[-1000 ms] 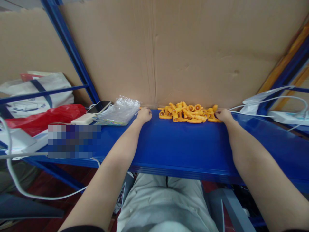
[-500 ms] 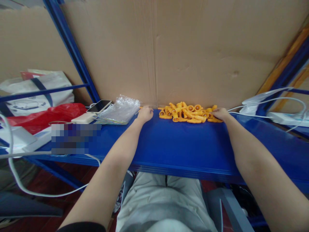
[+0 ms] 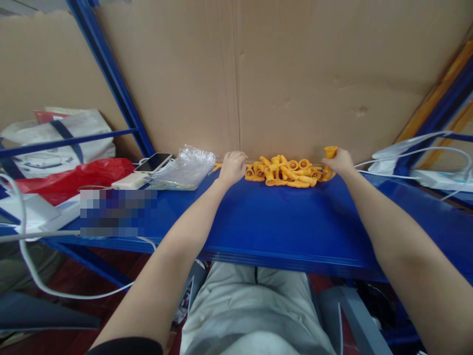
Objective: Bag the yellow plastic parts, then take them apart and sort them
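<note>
Nearest: the seated person's pale grey trousers (image 3: 254,305) below the front lip of the glossy blue metal shelf board (image 3: 288,222). Both bare forearms stretch across the board toward its far edge.

Left side, mid-depth: loose white cable (image 3: 22,231) looping off the shelf; a crumpled red plastic bag (image 3: 70,177); beyond it a white carrier bag with dark straps (image 3: 55,143). Further in, a white power bank (image 3: 129,182) with a black-screened phone (image 3: 153,161) just behind, and a clear crinkled plastic packet (image 3: 185,170) lying beside them.

Far edge, centre: heap of small orange plastic funnel-shaped pieces (image 3: 286,171), pushed against the brown corrugated cardboard backing (image 3: 281,79).

Left hand (image 3: 232,166): curled knuckles-up at the heap's left end, touching the nearest pieces; whether the fingers enclose anything, I cannot tell.

Right hand (image 3: 338,161): at the heap's right end, fingers closed round one orange funnel-shaped piece (image 3: 330,151), its flared end sticking up above the hand, lifted clear of the others.

Far right: white power strip and leads (image 3: 432,177), apart from the heap.

Risks, as I judge them: the pieces look tangled, so a lift may drag neighbours along and scatter them over the slick board or down the seam at the cardboard. A light fingertip hold on so small a part could slip.
</note>
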The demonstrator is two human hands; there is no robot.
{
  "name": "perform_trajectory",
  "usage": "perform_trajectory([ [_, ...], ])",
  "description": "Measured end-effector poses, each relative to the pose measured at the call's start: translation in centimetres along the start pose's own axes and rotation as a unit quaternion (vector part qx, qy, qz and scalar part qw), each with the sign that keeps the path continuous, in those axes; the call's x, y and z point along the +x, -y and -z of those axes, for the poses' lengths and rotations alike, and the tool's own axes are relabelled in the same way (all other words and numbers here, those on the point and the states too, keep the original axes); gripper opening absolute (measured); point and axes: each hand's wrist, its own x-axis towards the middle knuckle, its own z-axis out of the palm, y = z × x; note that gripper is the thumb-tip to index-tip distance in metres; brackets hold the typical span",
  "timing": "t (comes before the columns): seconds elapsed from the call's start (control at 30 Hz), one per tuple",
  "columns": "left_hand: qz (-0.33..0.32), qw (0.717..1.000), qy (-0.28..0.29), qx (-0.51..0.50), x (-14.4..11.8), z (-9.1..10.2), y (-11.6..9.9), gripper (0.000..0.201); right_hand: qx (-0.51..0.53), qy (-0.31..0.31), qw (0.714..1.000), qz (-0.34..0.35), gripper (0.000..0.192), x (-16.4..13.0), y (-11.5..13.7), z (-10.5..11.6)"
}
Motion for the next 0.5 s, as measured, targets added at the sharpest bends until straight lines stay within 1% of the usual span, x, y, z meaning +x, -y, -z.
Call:
perform_trajectory([
  [0.1,-0.042,0.999,-0.023,-0.024,0.2,0.3,-1.4,0.036,0.027,-0.031,0.998,0.048,0.034,-0.5,1.8,1.1],
  [0.17,-0.073,0.996,-0.029,-0.043,0.3,0.4,-2.4,0.037,0.065,-0.033,0.994,0.087,0.032,-1.3,3.2,1.6],
  [0.23,-0.098,0.993,-0.033,-0.059,0.3,0.6,-3.4,0.036,0.136,-0.026,0.982,0.131,0.029,-2.3,4.7,1.7],
  [0.3,-0.114,0.990,-0.035,-0.069,0.4,0.9,-4.3,0.036,0.229,0.011,0.961,0.155,0.029,-3.7,6.3,1.3],
  [0.4,-0.132,0.988,-0.029,-0.075,0.4,1.2,-5.3,0.037,0.354,0.090,0.911,0.189,0.032,-6.0,8.4,0.4],
  [0.43,-0.137,0.987,-0.027,-0.077,0.4,1.2,-5.5,0.037,0.381,0.111,0.896,0.200,0.033,-6.8,9.0,0.1],
  [0.5,-0.149,0.985,-0.019,-0.081,0.4,1.1,-5.7,0.035,0.403,0.149,0.876,0.220,0.036,-8.3,9.9,-0.2],
])
